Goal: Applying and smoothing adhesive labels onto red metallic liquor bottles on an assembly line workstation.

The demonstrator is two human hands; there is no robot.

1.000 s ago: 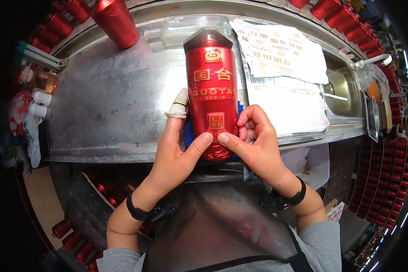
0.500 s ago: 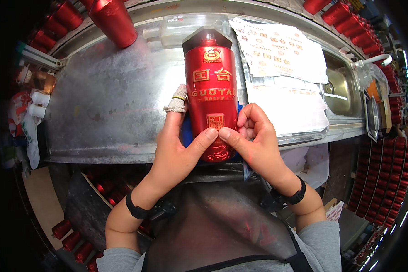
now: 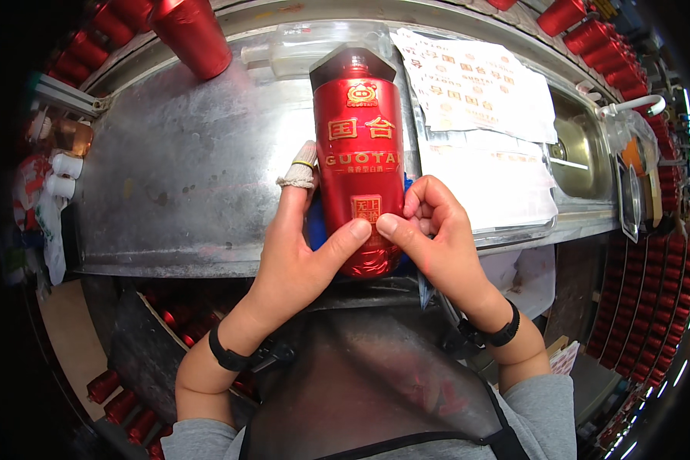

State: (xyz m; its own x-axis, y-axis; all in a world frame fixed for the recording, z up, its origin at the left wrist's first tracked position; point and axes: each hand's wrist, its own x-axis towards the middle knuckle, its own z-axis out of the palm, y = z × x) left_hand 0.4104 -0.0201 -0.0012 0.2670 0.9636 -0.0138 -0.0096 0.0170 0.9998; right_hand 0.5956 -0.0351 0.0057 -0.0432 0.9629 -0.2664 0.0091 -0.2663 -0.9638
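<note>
A glossy red bottle (image 3: 359, 180) with raised gold lettering and a small square gold-edged emblem (image 3: 366, 208) near its lower end lies at the front edge of the metal counter, its shiny lower end toward me. My left hand (image 3: 303, 238) wraps its left side, thumb pressed beside the emblem; a white knit finger cover (image 3: 297, 175) sits on one finger. On the opposite side my right hand (image 3: 437, 230) has its thumb tip on the bottle next to the emblem, fingers curled by the bottle's edge. Blue material shows partly behind the bottle. A dark angular piece (image 3: 337, 67) is at its far end.
A clear glass bottle (image 3: 314, 52) lies behind. White printed sheets (image 3: 483, 92) are stacked right, before a sink (image 3: 575, 146) with a white tap (image 3: 642, 101). Another red bottle (image 3: 192, 38) stands at the back left; more red bottles (image 3: 644, 299) fill racks around. White rolls (image 3: 65, 175) are far left.
My right thumb has slid slightly right, away from the left thumb, uncovering more of the emblem. The bottle has barely shifted; my left hand keeps its place.
</note>
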